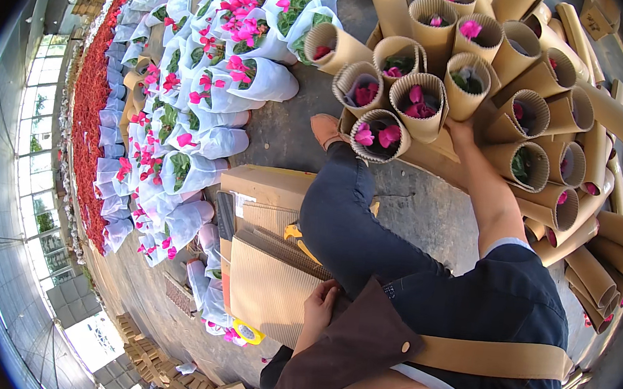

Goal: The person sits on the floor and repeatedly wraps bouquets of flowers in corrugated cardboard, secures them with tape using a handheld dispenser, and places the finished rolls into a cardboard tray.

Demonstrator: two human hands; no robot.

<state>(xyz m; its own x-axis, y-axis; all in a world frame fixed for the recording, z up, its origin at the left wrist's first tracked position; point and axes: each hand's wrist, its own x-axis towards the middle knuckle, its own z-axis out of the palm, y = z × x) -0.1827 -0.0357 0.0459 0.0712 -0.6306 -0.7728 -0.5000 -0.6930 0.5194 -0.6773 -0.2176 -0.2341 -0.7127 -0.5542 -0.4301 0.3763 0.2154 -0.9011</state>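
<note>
My right hand reaches forward to the lower part of an upright corrugated cardboard sleeve with green leaves inside; its fingers are mostly hidden behind the sleeve. Around it stand several similar sleeves holding pink flowers, such as one with two magenta blooms and a nearer one with pink blooms. They are grouped in a low cardboard box. My left hand is low beside my thigh, fingers curled, at the edge of a stack of corrugated cardboard sheets. Whether it holds anything is unclear.
An open carton stands by my leg, with a yellow-handled tool and a yellow tape roll nearby. White-wrapped potted cyclamens fill the left floor. More cardboard-wrapped plants lie at right.
</note>
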